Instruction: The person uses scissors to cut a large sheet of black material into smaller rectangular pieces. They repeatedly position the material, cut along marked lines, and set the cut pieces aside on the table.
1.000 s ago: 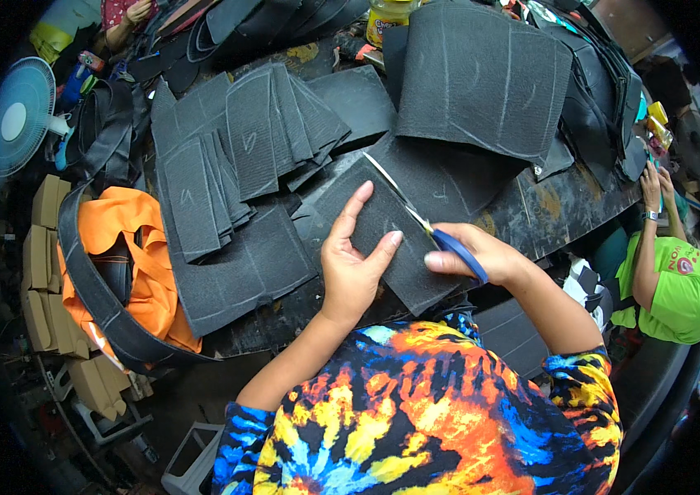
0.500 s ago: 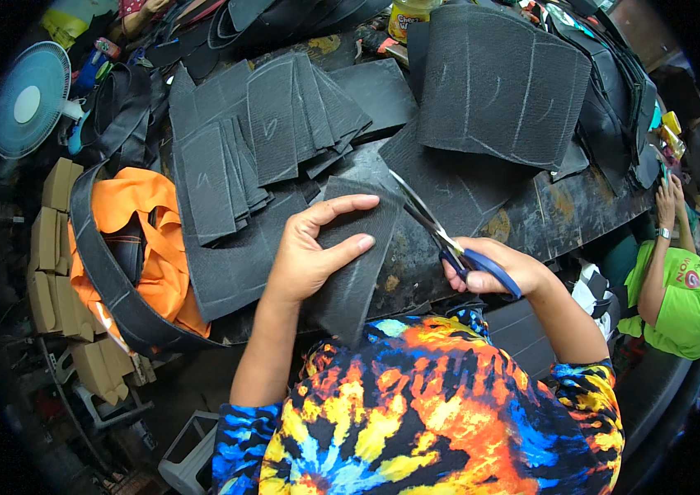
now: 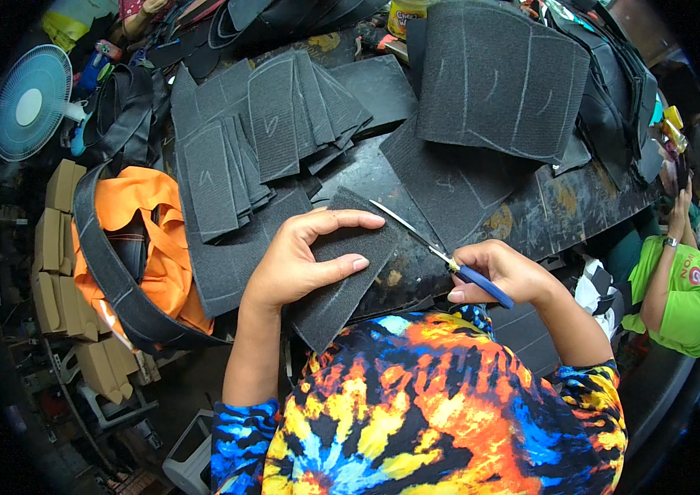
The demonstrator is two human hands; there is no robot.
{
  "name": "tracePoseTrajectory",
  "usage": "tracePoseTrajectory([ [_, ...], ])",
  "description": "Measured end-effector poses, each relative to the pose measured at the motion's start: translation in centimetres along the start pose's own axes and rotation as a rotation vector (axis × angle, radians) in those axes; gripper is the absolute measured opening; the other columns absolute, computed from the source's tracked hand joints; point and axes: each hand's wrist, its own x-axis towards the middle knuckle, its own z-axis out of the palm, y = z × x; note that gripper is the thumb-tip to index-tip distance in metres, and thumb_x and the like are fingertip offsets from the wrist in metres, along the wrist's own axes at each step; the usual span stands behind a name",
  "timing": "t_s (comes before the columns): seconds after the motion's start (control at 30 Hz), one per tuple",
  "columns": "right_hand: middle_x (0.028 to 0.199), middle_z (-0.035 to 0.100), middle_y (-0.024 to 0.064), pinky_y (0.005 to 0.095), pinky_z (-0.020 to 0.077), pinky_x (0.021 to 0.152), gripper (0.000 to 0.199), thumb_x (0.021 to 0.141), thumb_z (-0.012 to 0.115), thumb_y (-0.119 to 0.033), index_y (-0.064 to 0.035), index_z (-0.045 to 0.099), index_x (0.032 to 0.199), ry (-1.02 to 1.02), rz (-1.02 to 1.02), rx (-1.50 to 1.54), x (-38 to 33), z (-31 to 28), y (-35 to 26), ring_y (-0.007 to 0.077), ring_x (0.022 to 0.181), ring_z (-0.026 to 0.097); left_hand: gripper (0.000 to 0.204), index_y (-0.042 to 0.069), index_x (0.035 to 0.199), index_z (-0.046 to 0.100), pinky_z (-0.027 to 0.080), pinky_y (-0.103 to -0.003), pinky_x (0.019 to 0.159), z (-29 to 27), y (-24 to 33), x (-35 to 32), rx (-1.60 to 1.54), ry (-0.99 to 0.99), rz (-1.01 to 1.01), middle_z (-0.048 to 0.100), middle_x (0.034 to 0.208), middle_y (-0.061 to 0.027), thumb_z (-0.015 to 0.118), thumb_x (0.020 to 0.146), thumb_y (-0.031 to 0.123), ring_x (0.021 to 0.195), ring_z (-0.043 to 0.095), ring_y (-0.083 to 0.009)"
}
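While the left hand (image 3: pixel 300 264) grips a dark patch (image 3: pixel 342 272), the right hand (image 3: pixel 502 276) clasps scissors (image 3: pixel 441 256) at its edge. Stacked pieces (image 3: pixel 267 132) crowd the worktop (image 3: pixel 564 206).

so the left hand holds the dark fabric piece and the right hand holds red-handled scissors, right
Not quite: the head view shows the scissors in the right hand have blue handles, not red. The left hand does hold the dark fabric piece.
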Motion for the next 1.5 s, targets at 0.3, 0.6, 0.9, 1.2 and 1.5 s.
tracePoseTrajectory([
  [0.3, 0.069, 0.052, -0.0078, 0.0217, 0.0361, 0.056, 0.029, 0.088, 0.078, -0.023, -0.006, 0.057, 0.077, 0.012, 0.066, 0.067, 1.1, 0.6, 0.0, 0.0006, 0.067, 0.044, 0.038, 0.0, 0.116, 0.069, 0.042, -0.031, 0.101, -2.1, 0.5, -0.9, 0.031, -0.052, -0.02, 0.068, 0.116, -0.0088, 0.073, 0.081, 0.014, 0.111, 0.061, -0.0186],
  [0.6, 0.075, 0.056, -0.0035, 0.0231, 0.0433, 0.063, 0.031, 0.09, 0.074, -0.031, -0.0049, 0.058, 0.086, 0.007, 0.087, 0.159, 0.0, -0.5, 0.9, 0.0043, 0.071, 0.051, 0.048, 0.011, 0.122, 0.063, 0.041, -0.044, 0.107, -13.2, -0.8, 0.9, 1.206, 0.947, -0.089, 0.049, 0.135, -0.0255, 0.077, 0.076, 0.009, 0.126, 0.05, -0.0392],
  [0.9, 0.076, 0.063, 0.0032, 0.0236, 0.0481, 0.063, 0.036, 0.099, 0.06, -0.04, -0.0062, 0.063, 0.088, 0.148, -0.008, 0.487, 3.5, -1.1, -0.6, 0.0102, 0.067, 0.061, 0.056, 0.0, 0.135, 0.051, 0.056, -0.031, 0.078, 4.3, -5.6, 7.7, 0.115, 0.463, 0.007, 0.054, 0.129, -0.0179, 0.071, 0.084, 0.008, 0.095, 0.069, -0.0239],
  [1.2, 0.08, 0.062, 0.0035, 0.0239, 0.0508, 0.066, 0.035, 0.099, 0.059, -0.039, -0.0042, 0.061, 0.095, 0.483, -0.029, 0.47, 2.6, -1.1, 1.4, 0.0103, 0.069, 0.06, 0.03, 0.001, 0.092, 0.063, 0.048, -0.037, 0.068, 6.3, -5.9, 11.1, 0.314, 0.3, -0.005, 0.062, 0.081, -0.0114, 0.08, 0.072, 0.017, 0.074, 0.061, -0.0259],
  [1.5, 0.082, 0.06, 0.0023, 0.0227, 0.0463, 0.069, 0.031, 0.102, 0.057, -0.034, -0.0037, 0.059, 0.095, 1.147, -0.245, 0.329, -5.5, -6.9, 3.3, 0.0081, 0.073, 0.057, 0.065, 0.006, 0.146, 0.026, 0.05, -0.031, 0.095, 3.7, -6.0, 6.4, -0.47, 0.556, 0.084, 0.051, 0.131, -0.0219, 0.062, 0.093, -0.001, 0.113, 0.059, -0.0216],
])
